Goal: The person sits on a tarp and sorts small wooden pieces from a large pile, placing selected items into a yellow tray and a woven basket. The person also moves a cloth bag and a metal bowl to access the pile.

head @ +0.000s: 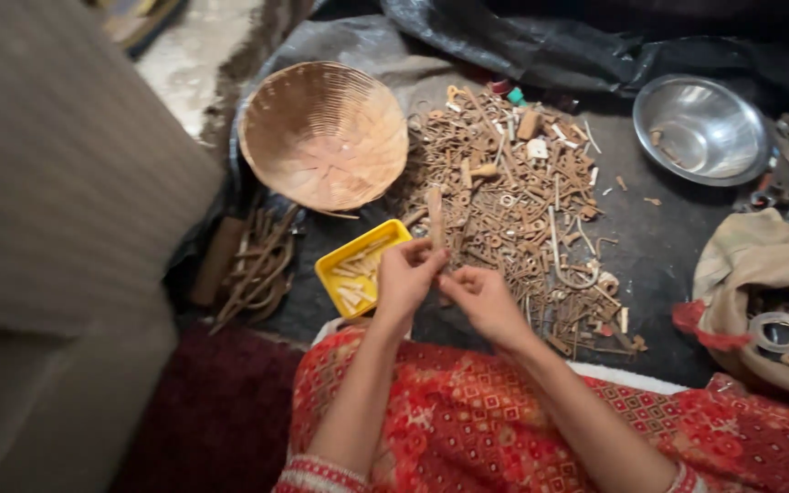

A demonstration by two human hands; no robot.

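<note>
Rust everywhere: a wide pile of rusty bolts, hooks and washers [522, 210] spreads over the dark sheet [659, 246] on the floor, filling the middle of the view. The person's two bare hands meet at about six o'clock from that pile. The left hand [405, 278] has its fingers curled round the lower end of a long rusty bolt [435, 217], which stands almost upright and points toward twelve o'clock; that grip is closed on it. The right hand [486, 301] sits just beside the left, at its four o'clock, fingers bent inward and touching the bolt's base; whether it truly pinches anything I cannot tell, since the fingertips are hidden.

At nine o'clock from the hands, just beside the left one, lies a small yellow tray [358, 269] with pale short pieces in it. Up at eleven o'clock a woven basket [323, 135] lies tipped on its side, its hollow facing the camera. Left of the tray, a bundle of long rusty rods [257, 265] rests at the sheet's edge. At two o'clock, well apart, stands a steel bowl [700, 130] with a few bits inside. At three o'clock a tan cloth bag [751, 265] slumps open, metal rings showing. A red patterned garment [504, 420] covers the lap below.
</note>
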